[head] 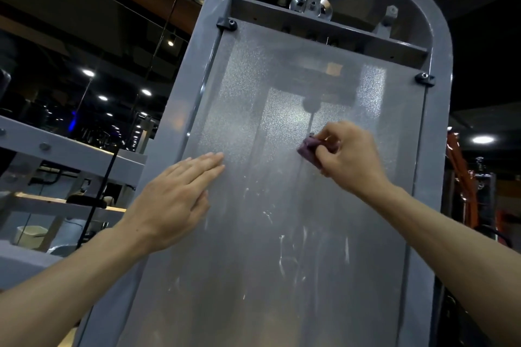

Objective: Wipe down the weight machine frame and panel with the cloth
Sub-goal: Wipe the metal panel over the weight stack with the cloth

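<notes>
Here the right hand [348, 156] pinches a bunched purple cloth [308, 151] against the middle of the frosted panel [282, 234], while the left hand [180, 194] lies flat and open on the panel's left side. The cloth looks soft and light, best held wadded as it is. The panel runs tall and upright inside the grey frame [438, 121], its smears lower down not yet wiped.
</notes>
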Available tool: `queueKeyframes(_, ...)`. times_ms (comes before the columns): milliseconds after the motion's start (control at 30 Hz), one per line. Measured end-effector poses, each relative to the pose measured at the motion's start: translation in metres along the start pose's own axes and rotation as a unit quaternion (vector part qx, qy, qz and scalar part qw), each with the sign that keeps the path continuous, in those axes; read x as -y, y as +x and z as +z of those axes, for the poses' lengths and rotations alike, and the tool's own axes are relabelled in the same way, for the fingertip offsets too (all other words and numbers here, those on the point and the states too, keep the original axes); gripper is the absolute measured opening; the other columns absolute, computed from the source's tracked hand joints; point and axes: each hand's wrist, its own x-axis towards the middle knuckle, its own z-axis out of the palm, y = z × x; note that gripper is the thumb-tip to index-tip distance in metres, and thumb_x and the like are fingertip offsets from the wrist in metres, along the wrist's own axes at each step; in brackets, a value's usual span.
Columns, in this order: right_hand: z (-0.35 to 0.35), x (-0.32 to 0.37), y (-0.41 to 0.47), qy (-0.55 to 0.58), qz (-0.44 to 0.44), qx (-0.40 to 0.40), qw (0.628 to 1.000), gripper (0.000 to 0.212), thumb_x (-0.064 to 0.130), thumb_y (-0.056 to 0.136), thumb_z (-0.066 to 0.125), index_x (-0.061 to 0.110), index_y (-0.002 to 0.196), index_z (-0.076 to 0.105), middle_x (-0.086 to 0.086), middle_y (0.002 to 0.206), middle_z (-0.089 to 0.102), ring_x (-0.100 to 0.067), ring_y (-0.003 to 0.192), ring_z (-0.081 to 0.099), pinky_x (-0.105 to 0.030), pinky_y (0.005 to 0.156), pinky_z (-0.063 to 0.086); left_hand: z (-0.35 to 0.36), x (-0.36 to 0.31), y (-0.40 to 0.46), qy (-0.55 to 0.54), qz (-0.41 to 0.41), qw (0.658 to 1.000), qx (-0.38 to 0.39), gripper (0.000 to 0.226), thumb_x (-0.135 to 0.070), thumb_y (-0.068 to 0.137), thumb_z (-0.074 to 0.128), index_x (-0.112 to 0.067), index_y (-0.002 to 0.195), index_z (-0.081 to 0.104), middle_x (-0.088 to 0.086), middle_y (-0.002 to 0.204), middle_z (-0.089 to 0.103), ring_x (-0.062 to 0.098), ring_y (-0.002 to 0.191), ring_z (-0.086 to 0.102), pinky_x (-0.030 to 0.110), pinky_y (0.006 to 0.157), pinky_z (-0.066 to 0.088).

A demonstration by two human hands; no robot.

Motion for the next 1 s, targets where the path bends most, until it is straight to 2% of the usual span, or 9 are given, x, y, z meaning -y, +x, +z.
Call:
queueKeyframes(100,0.008,0.011,-0.024,0.004,-0.023,0.021,0.999,0.007,0.008,0.083,0.069,0.015,0.082,0.068,-0.001,0.082,0.057,-0.021,0.074,0.059,-0.042,0.066,0.055,0.003,0.000,-0.001,-0.001,0.002,1.000,-0.001,0.057,-0.025,0.098,0.034,-0.015,0.153,0.045,-0.007,0.165,0.031,0.006,0.153,0.024,0.028,0.125,0.016)
queueKeyframes(233,0.014,0.023,-0.063,0.002,-0.082,0.127,0.988,0.014,0.007,0.082,0.069,0.018,0.077,0.063,0.004,0.080,0.053,-0.017,0.071,0.057,-0.036,0.065,0.051,0.005,0.001,-0.001,-0.002,0.002,1.000,-0.010,0.056,-0.024,0.098,0.034,-0.015,0.152,0.047,-0.006,0.164,0.033,0.006,0.152,0.027,0.029,0.124,0.018)
queueKeyframes(333,0.008,0.017,-0.039,-0.011,-0.076,0.108,0.991,0.025,0.003,0.079,0.069,0.026,0.072,0.059,0.008,0.076,0.052,-0.007,0.068,0.054,-0.016,0.065,0.042,0.004,0.003,0.000,-0.001,0.012,1.000,-0.010,0.056,-0.024,0.097,0.034,-0.014,0.151,0.049,-0.005,0.163,0.036,0.007,0.150,0.030,0.029,0.123,0.020)
queueKeyframes(500,0.005,0.014,-0.005,-0.026,-0.004,0.016,1.000,0.007,0.009,0.083,0.069,0.016,0.082,0.069,-0.002,0.083,0.060,-0.021,0.075,0.059,-0.036,0.067,0.051,0.005,0.003,0.000,-0.005,0.005,1.000,-0.012,0.056,-0.025,0.098,0.035,-0.016,0.152,0.047,-0.008,0.163,0.034,0.005,0.151,0.028,0.027,0.124,0.018)
queueKeyframes(567,0.011,0.022,-0.023,-0.017,-0.019,0.033,0.999,0.008,0.007,0.082,0.069,0.015,0.080,0.069,0.003,0.080,0.057,-0.014,0.072,0.056,-0.030,0.067,0.048,0.005,0.003,0.000,-0.009,0.003,1.000,-0.016,0.056,-0.025,0.098,0.034,-0.016,0.151,0.048,-0.008,0.162,0.035,0.005,0.151,0.029,0.027,0.124,0.018)
queueKeyframes(633,0.019,0.031,-0.051,-0.003,-0.050,0.078,0.996,0.013,0.006,0.080,0.068,0.018,0.078,0.065,0.015,0.077,0.048,-0.001,0.068,0.049,-0.010,0.066,0.038,0.006,0.003,0.000,-0.008,0.001,1.000,-0.018,0.056,-0.025,0.098,0.034,-0.017,0.151,0.048,-0.008,0.162,0.036,0.006,0.150,0.030,0.027,0.124,0.018)
queueKeyframes(767,0.028,0.038,-0.075,-0.011,-0.093,0.153,0.984,0.011,0.012,0.082,0.066,0.020,0.078,0.059,0.013,0.077,0.043,-0.011,0.069,0.049,-0.022,0.064,0.039,0.008,0.004,0.000,-0.013,0.002,1.000,-0.022,0.055,-0.024,0.097,0.036,-0.016,0.150,0.050,-0.007,0.162,0.037,0.007,0.150,0.031,0.030,0.123,0.022)
queueKeyframes(867,0.023,0.033,-0.044,-0.008,-0.073,0.102,0.992,0.017,0.006,0.080,0.068,0.020,0.074,0.061,0.010,0.076,0.049,-0.016,0.070,0.055,-0.025,0.064,0.039,0.007,0.004,0.001,-0.014,0.006,1.000,-0.021,0.056,-0.024,0.097,0.035,-0.016,0.150,0.050,-0.007,0.161,0.038,0.007,0.149,0.033,0.032,0.122,0.024)
queueKeyframes(1000,0.016,0.032,-0.006,-0.030,-0.010,0.011,0.999,0.004,0.009,0.084,0.069,0.011,0.084,0.072,-0.003,0.082,0.061,-0.019,0.073,0.058,-0.029,0.065,0.043,0.006,0.003,0.000,-0.016,-0.003,1.000,-0.022,0.056,-0.025,0.097,0.035,-0.017,0.151,0.049,-0.008,0.161,0.037,0.005,0.150,0.031,0.029,0.123,0.022)
